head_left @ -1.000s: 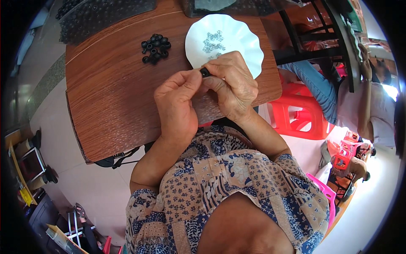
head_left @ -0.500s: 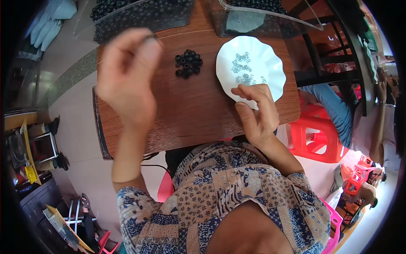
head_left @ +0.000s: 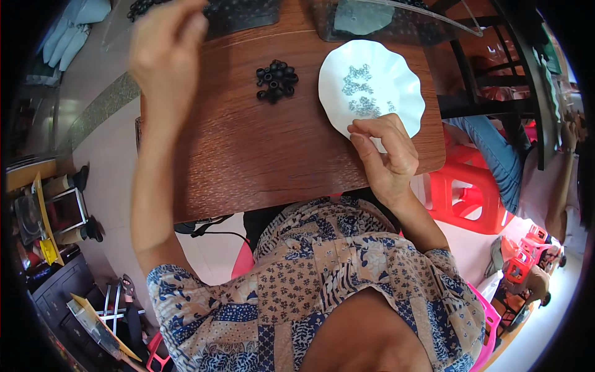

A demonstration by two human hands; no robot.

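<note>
My left hand (head_left: pixel 164 53) is stretched out at the far left, over the near side of a clear plastic bin (head_left: pixel 242 15) of black beads. Motion smears its fingers, so what they hold, if anything, does not show. At the near edge of the white scalloped plate (head_left: pixel 406 87), my right hand (head_left: pixel 390 152) is closed, thumb and index finger pinched together. Anything between those fingertips is too small to make out. Small clear ring-like pieces (head_left: pixel 362 106) lie in clusters on the plate. A small pile of black beads (head_left: pixel 277 80) sits on the brown wooden table (head_left: pixel 266 155), between my hands.
A second clear bin (head_left: pixel 403 31) stands behind the plate, with a pale translucent piece (head_left: pixel 362 17) at it. Red plastic stools (head_left: pixel 468 195) and a seated person's jeans (head_left: pixel 489 155) are beyond the table's right edge. A black cable (head_left: pixel 217 232) hangs below the near edge.
My left hand has moved away from me, up toward the bead bin. My right hand stays by the plate, its thumb and finger closer together. The whole view has shifted slightly.
</note>
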